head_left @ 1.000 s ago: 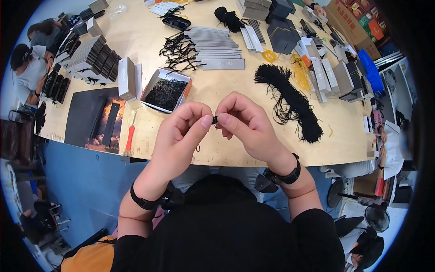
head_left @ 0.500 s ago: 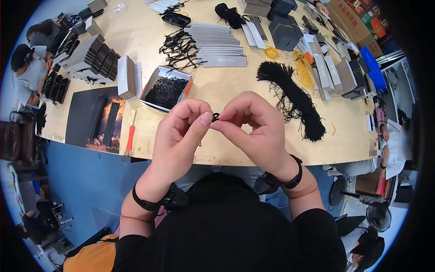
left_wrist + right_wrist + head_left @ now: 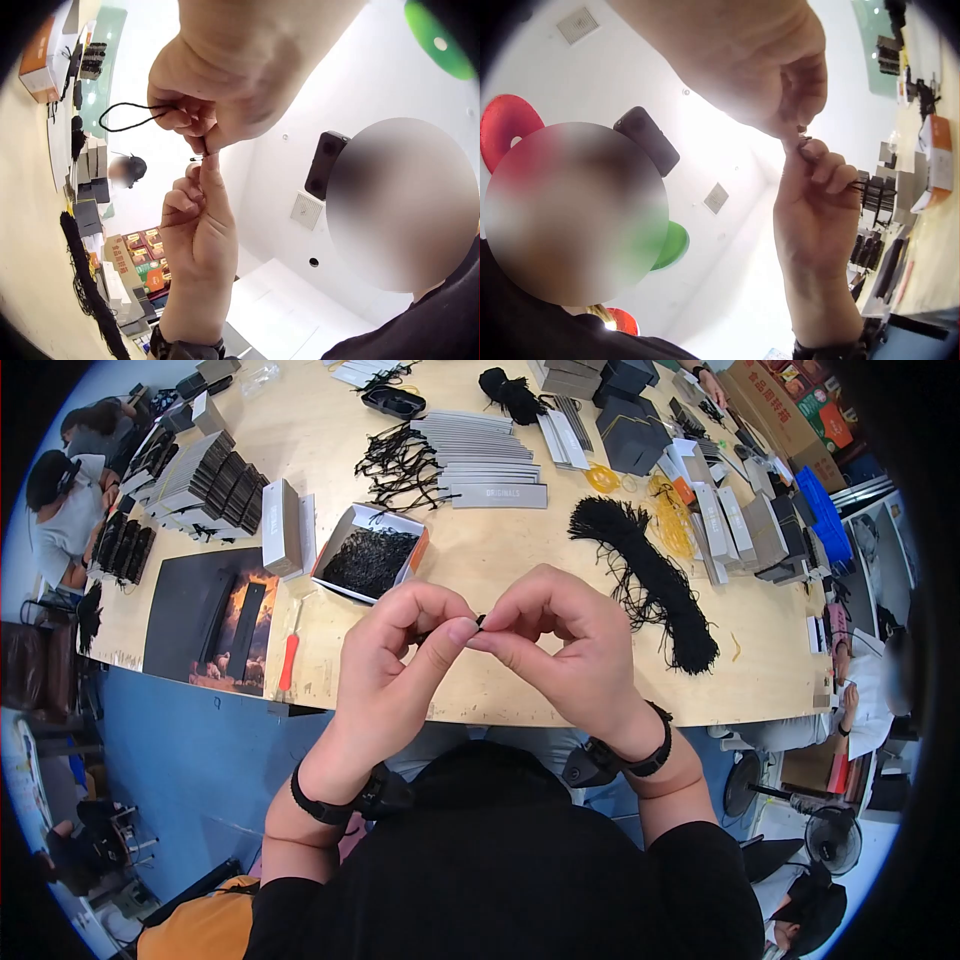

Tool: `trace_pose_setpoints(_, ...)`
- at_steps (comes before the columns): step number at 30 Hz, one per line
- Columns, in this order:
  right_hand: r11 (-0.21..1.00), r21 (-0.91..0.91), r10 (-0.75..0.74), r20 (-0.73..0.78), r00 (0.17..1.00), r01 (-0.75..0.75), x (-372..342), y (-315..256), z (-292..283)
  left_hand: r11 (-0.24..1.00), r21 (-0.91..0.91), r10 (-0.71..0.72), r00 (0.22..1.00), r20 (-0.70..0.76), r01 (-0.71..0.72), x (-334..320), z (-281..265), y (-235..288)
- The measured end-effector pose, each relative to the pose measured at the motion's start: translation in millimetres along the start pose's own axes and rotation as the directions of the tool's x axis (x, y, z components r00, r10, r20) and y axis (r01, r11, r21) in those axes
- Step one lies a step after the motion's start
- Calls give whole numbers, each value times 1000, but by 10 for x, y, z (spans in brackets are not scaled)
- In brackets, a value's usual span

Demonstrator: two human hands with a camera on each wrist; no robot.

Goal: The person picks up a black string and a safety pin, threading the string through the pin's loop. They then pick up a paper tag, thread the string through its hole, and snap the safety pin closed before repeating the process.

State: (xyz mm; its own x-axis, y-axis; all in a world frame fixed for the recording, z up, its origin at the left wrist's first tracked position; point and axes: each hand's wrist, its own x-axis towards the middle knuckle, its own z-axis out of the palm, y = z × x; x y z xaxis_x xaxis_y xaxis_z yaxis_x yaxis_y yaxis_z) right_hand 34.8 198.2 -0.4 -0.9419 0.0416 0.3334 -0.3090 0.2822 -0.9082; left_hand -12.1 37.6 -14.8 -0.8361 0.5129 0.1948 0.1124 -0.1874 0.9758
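Note:
Both hands meet above the near edge of the table, fingertips close together. My left hand (image 3: 395, 660) pinches a thin black cord (image 3: 135, 104) between thumb and forefinger. A loop of that cord trails out from its curled fingers in the left wrist view. From the other side my right hand (image 3: 575, 645) pinches the same cord with its thumb and index finger. Only a small dark bit shows between the fingertips in the head view; the rest is covered. Beyond the left hand stands an open box (image 3: 418, 552) filled with black cords.
A thick bundle of black cord (image 3: 650, 585) lies to the right. Grey flat sleeves (image 3: 480, 455) with black cords are fanned out at the back. A red-handled screwdriver (image 3: 289, 660) lies beside a dark printed mat (image 3: 180, 620) on the left. Other people sit around the table.
The right thumb and forefinger shifted on the cord. A small black loop visible between the fingertips half a second ago is now mostly covered. The hands stay in nearly the same place.

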Motion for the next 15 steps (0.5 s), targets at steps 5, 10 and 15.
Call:
trace_pose_setpoints(5,985,89,141,49,989,-144,12,-45,-14,990,122,68,998,5,-68,11,-30,7)
trace_pose_setpoints(10,986,89,140,39,989,-143,2,-36,-7,984,144,106,994,-2,-105,9,-30,-32)
trace_pose_setpoints(15,988,86,120,89,989,-128,19,1,-41,979,169,113,994,12,-114,10,-50,-47)
